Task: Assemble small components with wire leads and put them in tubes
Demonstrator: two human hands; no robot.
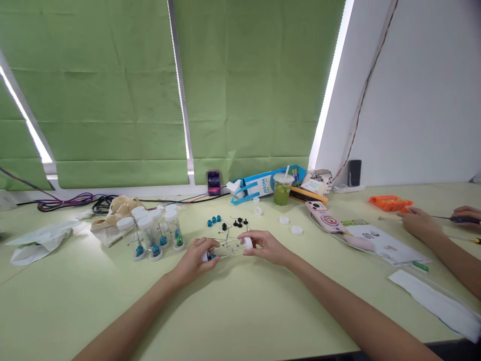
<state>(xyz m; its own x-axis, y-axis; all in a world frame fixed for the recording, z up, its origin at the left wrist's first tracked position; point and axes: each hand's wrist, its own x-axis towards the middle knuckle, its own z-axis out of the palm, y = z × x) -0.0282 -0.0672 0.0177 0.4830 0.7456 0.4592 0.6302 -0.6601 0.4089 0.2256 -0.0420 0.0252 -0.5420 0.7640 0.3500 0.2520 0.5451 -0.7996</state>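
Inwardly turned, left hand (196, 256) grips a sideways clear tube (230, 249); right hand (267, 246) pinches a white cap (248, 243).

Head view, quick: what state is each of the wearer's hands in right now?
Left hand: closed, holding one end of the clear tube.
Right hand: closed on the white cap at the other end.

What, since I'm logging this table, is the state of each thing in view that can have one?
Clear tube: sideways, between both hands
Left hand: closed around one end
White cap: at the opposite end, full seating unclear
Right hand: gripping that cap
Standing tubes: upright, white caps on
Loose white caps: lying on the table
Plastic cup: upright, lidded, straw in, green drink inside
Pink phone: camera side up
Green blinds: lowered
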